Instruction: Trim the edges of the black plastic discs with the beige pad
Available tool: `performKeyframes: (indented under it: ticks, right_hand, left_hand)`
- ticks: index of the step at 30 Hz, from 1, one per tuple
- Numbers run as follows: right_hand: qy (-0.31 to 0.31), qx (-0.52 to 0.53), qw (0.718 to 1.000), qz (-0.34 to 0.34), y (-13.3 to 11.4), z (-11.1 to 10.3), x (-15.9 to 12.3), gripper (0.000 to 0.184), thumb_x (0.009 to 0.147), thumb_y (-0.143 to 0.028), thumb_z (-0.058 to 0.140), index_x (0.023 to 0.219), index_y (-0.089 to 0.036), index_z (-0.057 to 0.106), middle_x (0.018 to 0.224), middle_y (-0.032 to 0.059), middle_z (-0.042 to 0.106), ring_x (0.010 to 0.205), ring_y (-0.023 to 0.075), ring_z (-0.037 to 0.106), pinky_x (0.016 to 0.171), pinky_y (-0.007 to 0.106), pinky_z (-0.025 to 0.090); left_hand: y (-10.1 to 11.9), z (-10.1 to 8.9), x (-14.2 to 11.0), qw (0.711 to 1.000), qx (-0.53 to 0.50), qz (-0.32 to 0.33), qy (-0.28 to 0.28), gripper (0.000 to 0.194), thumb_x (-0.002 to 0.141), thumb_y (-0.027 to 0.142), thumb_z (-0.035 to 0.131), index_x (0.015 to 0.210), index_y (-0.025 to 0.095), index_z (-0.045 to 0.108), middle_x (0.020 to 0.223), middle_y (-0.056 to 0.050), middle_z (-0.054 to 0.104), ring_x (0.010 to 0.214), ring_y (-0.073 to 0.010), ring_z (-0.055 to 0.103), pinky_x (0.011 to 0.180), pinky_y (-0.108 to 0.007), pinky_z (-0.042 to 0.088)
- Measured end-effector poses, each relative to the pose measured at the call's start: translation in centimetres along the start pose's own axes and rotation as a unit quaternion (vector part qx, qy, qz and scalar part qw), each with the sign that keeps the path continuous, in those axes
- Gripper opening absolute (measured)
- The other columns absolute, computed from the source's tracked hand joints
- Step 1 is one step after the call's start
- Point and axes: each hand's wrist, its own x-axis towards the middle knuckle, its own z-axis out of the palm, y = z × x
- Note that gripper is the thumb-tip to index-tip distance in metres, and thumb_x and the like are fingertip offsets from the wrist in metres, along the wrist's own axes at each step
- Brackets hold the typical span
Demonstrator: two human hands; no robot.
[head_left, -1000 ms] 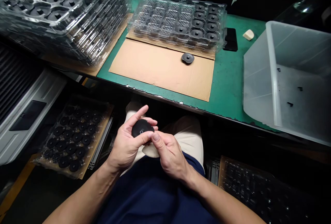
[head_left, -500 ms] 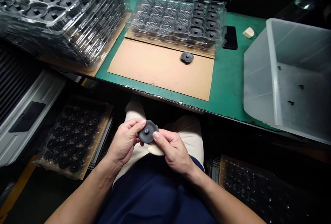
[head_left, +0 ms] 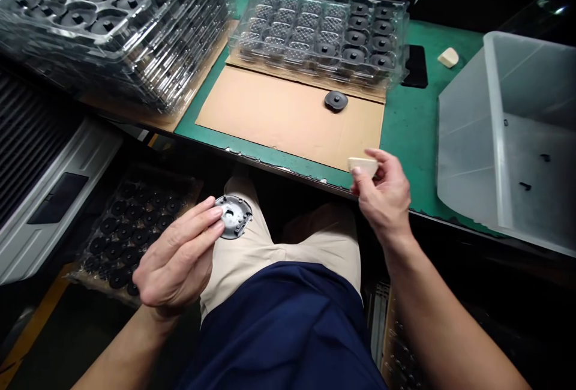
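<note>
My left hand [head_left: 184, 258] grips a round black plastic part [head_left: 234, 217] by its edge above my lap, with the hollow underside and its small posts facing me. Near the table's front edge, my right hand [head_left: 382, 192] pinches a cream-coloured wedge-shaped piece [head_left: 362, 166], which looks like a sponge. A similar black round part [head_left: 335, 101] lies alone on the cardboard sheet [head_left: 288, 123], knob side up. Behind it is a clear plastic tray [head_left: 279, 48], whose right-hand pockets hold several black parts.
Tall stacked clear trays [head_left: 180, 48] with black parts stand at the left. A dark flat slab [head_left: 416, 67], another cream wedge [head_left: 449, 57] and a translucent bin [head_left: 468, 132] with small black bits are at the right. Below the table, another filled tray [head_left: 130, 222] sits at left.
My hands have separated. The left turned the black part over and moved left with it; the right let go of that part and carried the cream wedge up and right.
</note>
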Motion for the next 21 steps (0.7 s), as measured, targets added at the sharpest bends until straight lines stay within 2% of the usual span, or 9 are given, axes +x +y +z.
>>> performKeyframes:
  ticks: [3, 6, 11, 15, 18, 21]
  right_hand:
    - [0.063, -0.174, 0.981, -0.061, 2.6, -1.5, 3.0, 0.056, 0.094, -0.042, 0.063, 0.143, -0.016, 0.057, 0.100, 0.0115, 0.068, 0.075, 0.0234, 0.064, 0.076, 0.038, 0.055]
    - [0.083, -0.250, 0.960, -0.090, 4.7, -2.5, 4.8, 0.059, 0.091, -0.046, 0.061, 0.143, -0.017, 0.059, 0.104, 0.0120, 0.069, 0.082, 0.0262, 0.064, 0.085, 0.043, 0.054]
    - [0.067, -0.276, 0.956, -0.073, 7.0, -1.7, 5.3, 0.061, 0.089, -0.051, 0.055, 0.137, -0.013, 0.065, 0.103, 0.0136, 0.072, 0.084, 0.0293, 0.066, 0.083, 0.043, 0.054]
    - [0.124, -0.289, 0.945, -0.090, 6.7, -0.1, 4.6, 0.057, 0.093, -0.047, 0.051, 0.134, -0.011, 0.065, 0.125, 0.0182, 0.069, 0.109, 0.0352, 0.067, 0.092, 0.042, 0.052]
    - [0.127, -0.291, 0.946, -0.061, 6.2, 0.0, 4.3, 0.056, 0.095, -0.050, 0.048, 0.136, -0.015, 0.064, 0.128, 0.0174, 0.068, 0.113, 0.0384, 0.067, 0.088, 0.045, 0.054]
    - [0.102, -0.286, 0.953, -0.015, 7.4, -0.5, 4.6, 0.059, 0.093, -0.059, 0.047, 0.135, -0.022, 0.064, 0.128, 0.0167, 0.068, 0.109, 0.0432, 0.068, 0.083, 0.053, 0.055]
  left_hand:
    - [-0.5, -0.5, -0.1, 0.999, 0.024, 0.046, 0.005, 0.066, 0.075, -0.009, 0.077, 0.128, 0.029, 0.074, 0.125, -0.003, 0.075, 0.111, -0.0347, 0.073, 0.088, -0.050, 0.068]
    - [-0.8, -0.8, -0.2, 0.998, 0.052, 0.041, 0.022, 0.063, 0.075, -0.009, 0.078, 0.126, 0.028, 0.075, 0.123, -0.004, 0.075, 0.111, -0.0348, 0.073, 0.087, -0.050, 0.068]
    - [-0.9, -1.1, 0.7, 0.997, 0.057, 0.041, 0.018, 0.066, 0.075, -0.009, 0.077, 0.130, 0.027, 0.072, 0.125, -0.004, 0.075, 0.112, -0.0339, 0.073, 0.087, -0.049, 0.069]
    - [-1.3, -0.8, 1.7, 0.997, 0.060, 0.031, 0.038, 0.068, 0.076, -0.009, 0.076, 0.132, 0.029, 0.072, 0.125, -0.004, 0.074, 0.112, -0.0337, 0.073, 0.088, -0.049, 0.068]
    - [-2.0, 0.0, 2.5, 0.997, 0.046, -0.007, 0.058, 0.068, 0.080, -0.009, 0.072, 0.133, 0.033, 0.071, 0.123, -0.003, 0.075, 0.109, -0.0308, 0.073, 0.087, -0.047, 0.067]
    - [-3.5, 0.9, 3.8, 0.995, 0.026, -0.068, 0.068, 0.065, 0.085, -0.007, 0.067, 0.137, 0.033, 0.068, 0.117, -0.004, 0.075, 0.105, -0.0261, 0.073, 0.088, -0.041, 0.065]
